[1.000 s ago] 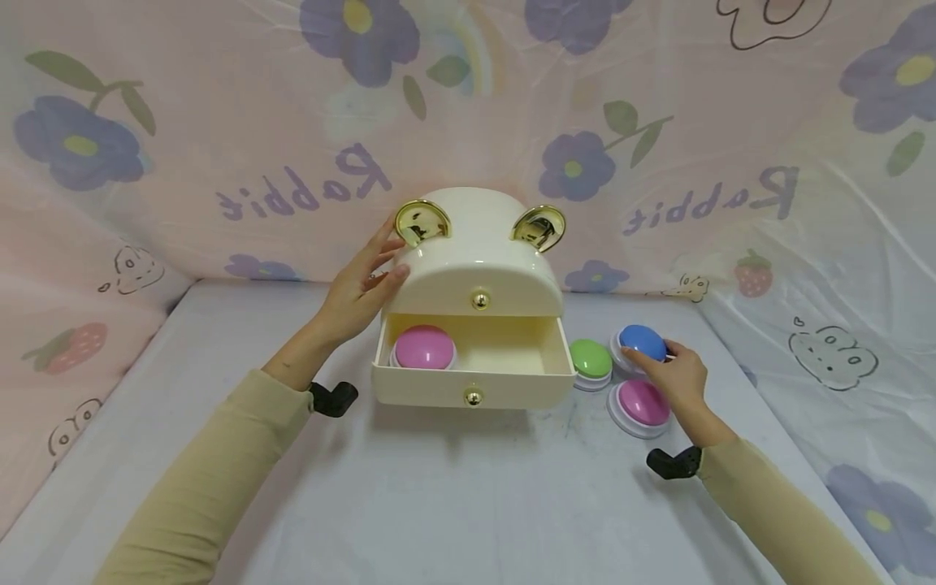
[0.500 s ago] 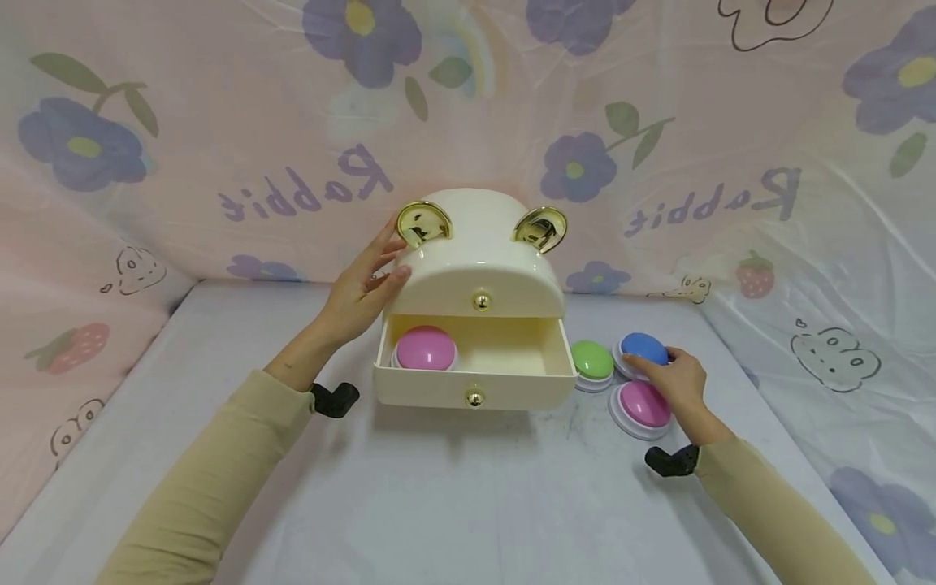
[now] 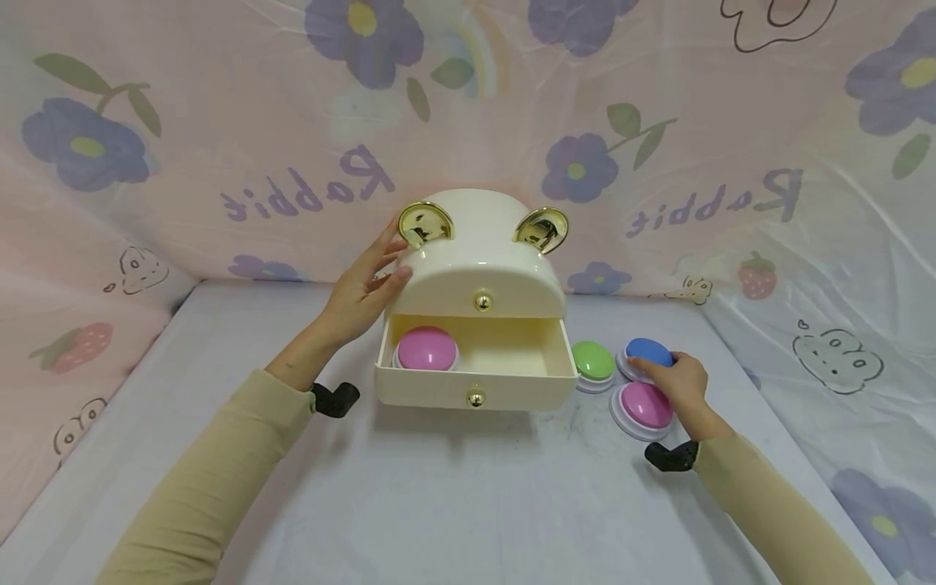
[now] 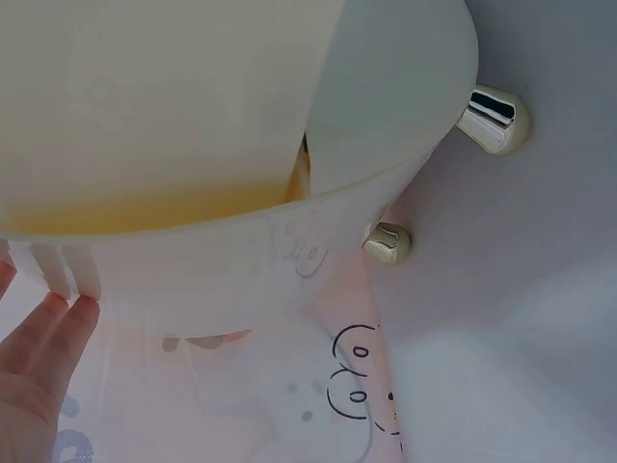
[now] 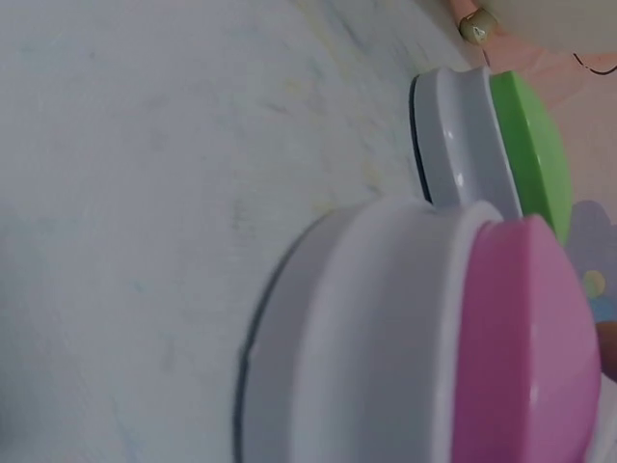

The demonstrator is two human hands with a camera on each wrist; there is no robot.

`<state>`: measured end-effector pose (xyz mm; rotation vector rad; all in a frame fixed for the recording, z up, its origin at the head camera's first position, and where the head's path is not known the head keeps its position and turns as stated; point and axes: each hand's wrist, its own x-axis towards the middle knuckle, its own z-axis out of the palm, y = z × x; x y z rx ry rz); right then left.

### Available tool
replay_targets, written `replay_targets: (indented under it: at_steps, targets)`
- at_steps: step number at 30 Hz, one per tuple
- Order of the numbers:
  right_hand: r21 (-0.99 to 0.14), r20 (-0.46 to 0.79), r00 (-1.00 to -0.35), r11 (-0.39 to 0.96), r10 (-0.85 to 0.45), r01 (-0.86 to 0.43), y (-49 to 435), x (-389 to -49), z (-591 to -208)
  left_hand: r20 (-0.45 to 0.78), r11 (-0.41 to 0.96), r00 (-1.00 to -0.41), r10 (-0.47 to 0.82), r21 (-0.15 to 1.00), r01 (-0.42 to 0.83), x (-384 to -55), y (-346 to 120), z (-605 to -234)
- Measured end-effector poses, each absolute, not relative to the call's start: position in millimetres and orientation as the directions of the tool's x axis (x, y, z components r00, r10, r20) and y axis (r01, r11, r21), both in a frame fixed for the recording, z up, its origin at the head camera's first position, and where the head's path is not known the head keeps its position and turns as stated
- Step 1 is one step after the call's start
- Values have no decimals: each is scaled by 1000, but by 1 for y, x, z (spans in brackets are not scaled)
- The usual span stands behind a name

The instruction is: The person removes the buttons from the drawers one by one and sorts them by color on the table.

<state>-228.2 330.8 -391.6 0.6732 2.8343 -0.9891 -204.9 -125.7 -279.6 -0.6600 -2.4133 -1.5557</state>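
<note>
My left hand [image 3: 360, 296] rests against the left side of a white storage box [image 3: 475, 276] with gold ears, its fingers straight; their tips touch the box wall in the left wrist view. The lower drawer [image 3: 537, 392] is pulled out, holding a pink dome-topped buzzer button [image 3: 427, 349] at its left end. To the right, my right hand [image 3: 683, 380] pinches a blue buzzer button [image 3: 649, 353] between thumb and fingers. A second pink buzzer button [image 3: 647, 405] lies just in front of it. A green buzzer button [image 3: 594, 361] stands beside the drawer.
All this is on a white table [image 3: 439, 504]. A pink printed cloth [image 3: 468, 122] hangs behind and along both sides. The upper drawer, with its gold knob [image 3: 483, 301], is closed. Small gold feet [image 4: 389, 243] show under the box.
My right hand and the blue buzzer button have shifted slightly toward me and to the right. The left hand, the box and the other buttons look unmoved apart from a small camera drift.
</note>
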Motion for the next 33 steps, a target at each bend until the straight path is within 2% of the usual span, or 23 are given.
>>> replay_targets:
  at_steps: [15, 23, 33]
  targets:
    - [-550, -265, -887, 696, 378, 461, 335, -233, -388, 390, 356, -882, 263, 811, 465, -206, -125, -281]
    - [-656, -134, -910, 653, 392, 378, 332, -234, -381, 384, 365, -887, 257, 811, 457, -207, -127, -282]
    - [-737, -63, -916, 601, 395, 309, 321, -228, -372, 382, 367, -888, 255, 812, 454, -206, -127, -282]
